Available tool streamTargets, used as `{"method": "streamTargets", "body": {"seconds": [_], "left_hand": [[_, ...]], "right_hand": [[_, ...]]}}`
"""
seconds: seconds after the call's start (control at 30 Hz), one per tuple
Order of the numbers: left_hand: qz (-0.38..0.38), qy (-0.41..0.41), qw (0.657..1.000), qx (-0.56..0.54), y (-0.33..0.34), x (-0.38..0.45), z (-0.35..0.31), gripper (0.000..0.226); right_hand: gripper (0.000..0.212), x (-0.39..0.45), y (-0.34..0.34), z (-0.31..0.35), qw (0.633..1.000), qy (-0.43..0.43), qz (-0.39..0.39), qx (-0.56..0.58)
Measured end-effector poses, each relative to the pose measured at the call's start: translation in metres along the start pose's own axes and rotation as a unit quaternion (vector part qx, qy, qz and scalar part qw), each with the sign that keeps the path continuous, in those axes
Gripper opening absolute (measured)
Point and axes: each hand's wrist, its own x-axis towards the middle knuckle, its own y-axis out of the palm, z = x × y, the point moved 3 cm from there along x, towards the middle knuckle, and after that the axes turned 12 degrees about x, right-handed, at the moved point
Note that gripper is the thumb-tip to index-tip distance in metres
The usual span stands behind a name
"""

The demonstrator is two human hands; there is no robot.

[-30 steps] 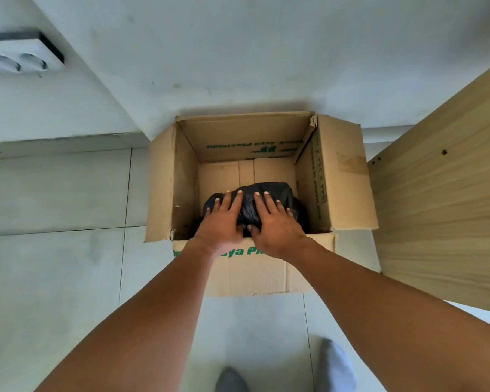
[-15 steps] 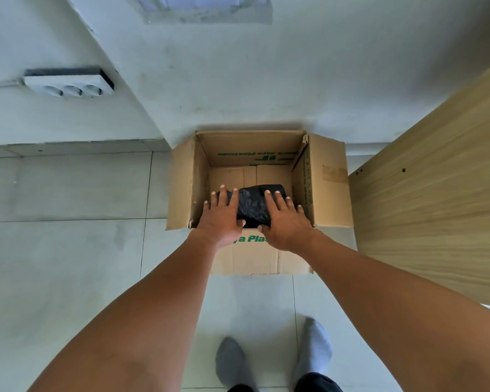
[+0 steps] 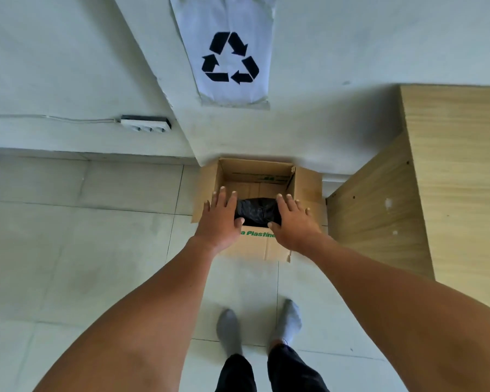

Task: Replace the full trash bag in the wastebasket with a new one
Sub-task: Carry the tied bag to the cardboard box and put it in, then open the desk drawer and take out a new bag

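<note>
An open cardboard box [image 3: 266, 247] with green print stands on the floor against the wall corner. A bundled black trash bag [image 3: 257, 211] lies inside it. My left hand [image 3: 219, 222] hovers above the box's left side with its fingers spread, and my right hand [image 3: 293, 222] is spread above the right side. Both palms face down and hold nothing. The bag shows between the two hands, lower than them.
A light wooden cabinet [image 3: 413, 193] stands just right of the box. A paper sheet with a recycling sign [image 3: 232, 56] is taped to the wall above it. A white power strip [image 3: 145, 126] is fixed to the wall at left. My grey-socked feet [image 3: 259, 325] stand on pale tiles.
Both hands lifted off the black bag and moved apart. The view pulled back and up, so the box looks smaller and the recycling sign came into sight.
</note>
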Motion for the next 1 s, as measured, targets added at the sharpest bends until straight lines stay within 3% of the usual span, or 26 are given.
{"method": "streamTargets", "body": {"seconds": [0.23, 0.53, 0.73, 1.0], "left_hand": [[-0.096, 0.051, 0.993, 0.035, -0.095, -0.078, -0.022, 0.053], [-0.078, 0.15, 0.981, 0.091, -0.137, -0.159, -0.077, 0.058], [-0.081, 0.257, 0.954, 0.13, -0.161, -0.172, -0.152, 0.05], [-0.084, 0.413, 0.896, 0.138, -0.147, -0.205, -0.337, 0.056]], "right_hand": [[0.06, -0.099, -0.049, 0.052, 0.996, -0.058, -0.054, 0.035], [0.056, -0.219, -0.061, 0.058, 0.986, -0.046, -0.138, 0.078], [0.055, -0.293, -0.085, 0.007, 0.972, 0.05, -0.201, 0.109], [0.051, -0.427, -0.1, -0.13, 0.921, 0.194, -0.293, 0.167]]}}
